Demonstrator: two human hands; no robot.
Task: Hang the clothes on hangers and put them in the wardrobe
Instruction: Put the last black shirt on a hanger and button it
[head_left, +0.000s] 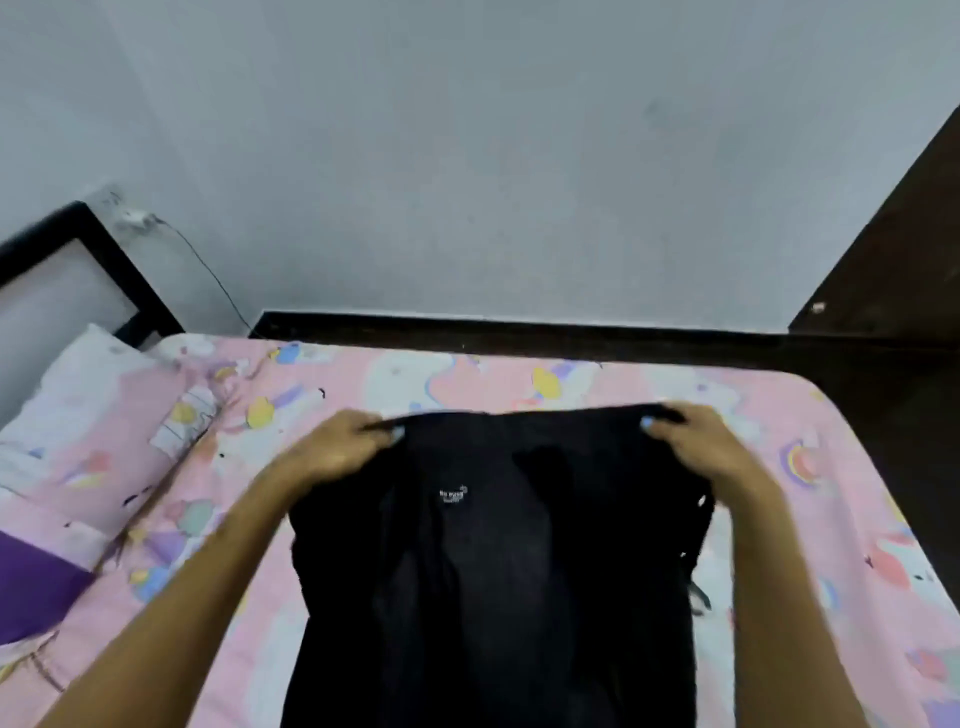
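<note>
In the head view, the person is standing at the bed (571, 376) and is holding a black garment (498, 571) by its upper edge with 2 hands. The left hand (337, 441) is pinching the left corner of this edge, with fingers curled over the cloth, and the right hand (696, 441) is gripping the right corner in the same way. The garment is hanging between the 2 hands above the pink patterned sheet and is falling down toward the person; its lower part is going out of the picture, so whether it is touching the bed cannot be told. Its long axis is running from the stretched upper edge, far from the person, down to the bottom of the frame, and the side with a small white logo (453, 494) is facing the camera. The cloth is looking soft, thin and light: it is folding and sagging in the middle, so it will probably not keep any shape by itself and may slip from a hanger. The 2 corners seem a good place to hold it, because the edge is staying open and flat between them. A pillow (78, 395) is lying at the left, and a dark wooden panel (904, 249), maybe the wardrobe, is standing at the right. No hanger is visible in this view.
</note>
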